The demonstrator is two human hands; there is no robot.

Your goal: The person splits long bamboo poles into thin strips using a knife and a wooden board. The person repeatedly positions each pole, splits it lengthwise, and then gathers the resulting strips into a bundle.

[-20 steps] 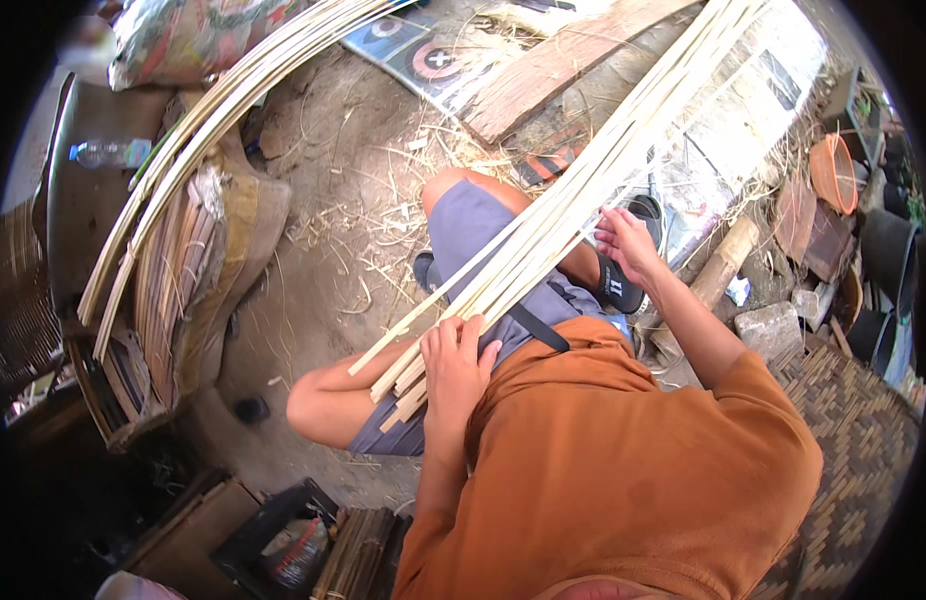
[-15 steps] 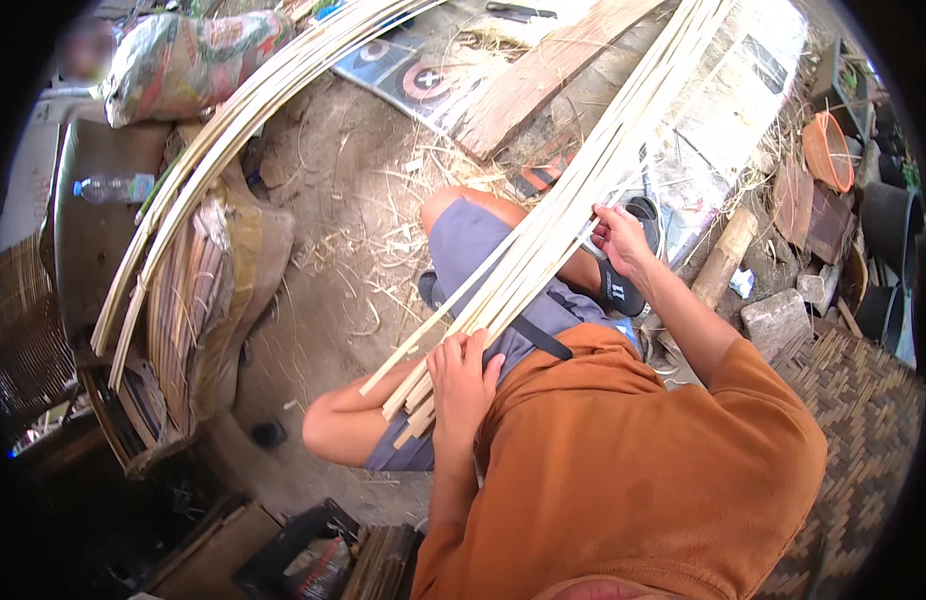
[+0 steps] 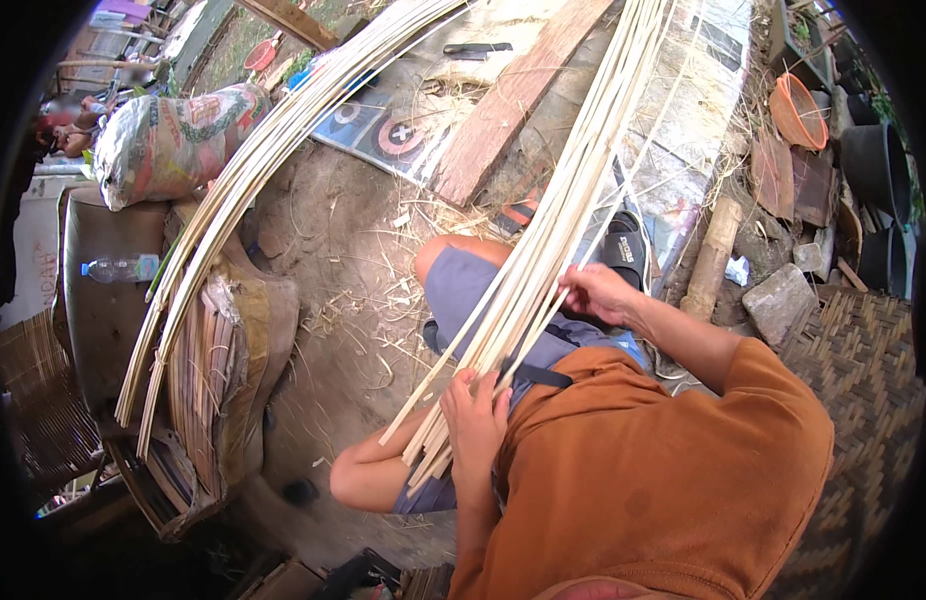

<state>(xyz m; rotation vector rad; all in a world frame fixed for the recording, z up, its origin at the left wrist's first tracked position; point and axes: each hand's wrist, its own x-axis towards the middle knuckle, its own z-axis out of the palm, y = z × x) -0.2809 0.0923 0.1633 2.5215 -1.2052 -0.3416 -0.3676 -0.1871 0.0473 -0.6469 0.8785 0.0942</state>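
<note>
A bundle of long, pale bamboo strips (image 3: 555, 235) lies slantwise across my lap, its near ends jutting past my left thigh. My left hand (image 3: 473, 418) is closed on the bundle near those ends, though some of its fingers are hidden. Farther up, at the bundle's right edge, my right hand (image 3: 601, 294) pinches a single bamboo strip (image 3: 608, 212) that stands slightly apart from the others. Its fingertips are close together on that strip.
A second strip bundle (image 3: 238, 195) rests over a stack of slats (image 3: 205, 365) at left. A wooden plank (image 3: 518, 110) lies ahead on a printed sheet (image 3: 358, 130). A bamboo piece (image 3: 711, 258), a stone block (image 3: 780, 300) and an orange pot (image 3: 798, 112) are at right.
The head view has shifted. My right hand has come nearer to my left hand, and the strip it pinches now stands out from the bundle. My left hand stays near the ends.
</note>
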